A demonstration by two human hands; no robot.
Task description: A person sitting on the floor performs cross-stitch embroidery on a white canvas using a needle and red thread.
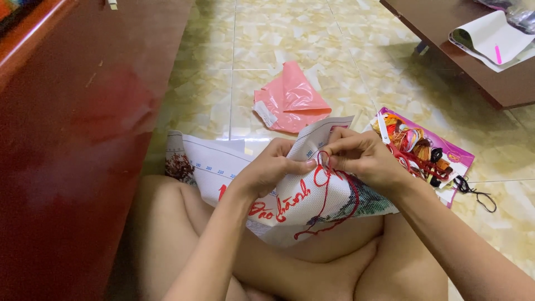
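1. Right now my left hand (273, 167) is closed on the white cross-stitch cloth (290, 195), thumb on top and fingers curled under its folded upper edge, holding it over my crossed legs.
2. My right hand (359, 159) is pinched shut, fingertips pressed together just beside my left thumb, gripping the red thread (329, 206) at the top of the cloth (a needle may be there, but it is too small to tell).
3. From that pinch the red thread loops down across the cloth and hangs in a loose curl near its lower edge.
4. The cloth bears red stitched lettering and a darker stitched patch under my right wrist.
5. On the tiled floor (290, 39) beyond my hands lies a crumpled pink plastic bag (290, 103).
6. Near my right forearm sits a purple card (440, 150) with bundles of coloured floss (415, 145) on it; a black thread (473, 189) trails just beside it.
7. A dark red wooden cabinet (72, 145) stands close at my left.
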